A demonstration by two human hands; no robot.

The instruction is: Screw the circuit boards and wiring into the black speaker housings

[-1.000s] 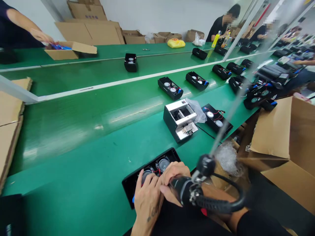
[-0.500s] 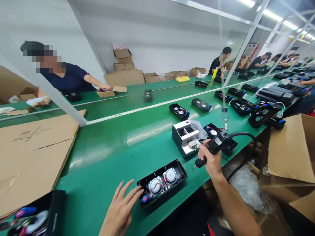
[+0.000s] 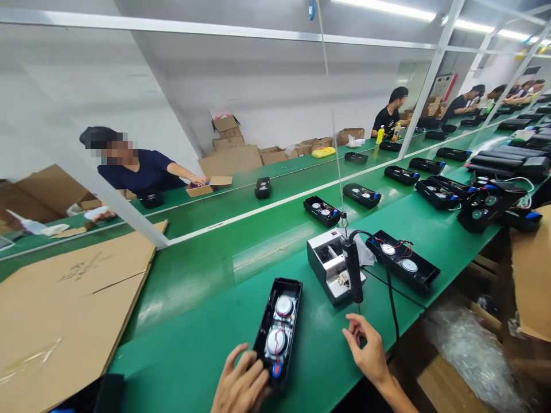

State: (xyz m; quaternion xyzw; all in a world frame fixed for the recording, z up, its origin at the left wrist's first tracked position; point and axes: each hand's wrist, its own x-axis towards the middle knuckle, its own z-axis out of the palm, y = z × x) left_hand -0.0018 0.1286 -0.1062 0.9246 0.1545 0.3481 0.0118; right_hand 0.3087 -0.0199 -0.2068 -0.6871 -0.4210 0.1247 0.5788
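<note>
Left hand rests on the near end of the open black speaker housing at the counter's near edge, fingers spread, not clamped. Right hand empty, fingers loosely curled, just below the hanging electric screwdriver. Grey screw feeder sits behind the screwdriver.

left hand: wrist cut by bottom edge | black case: mostly out of frame
</note>
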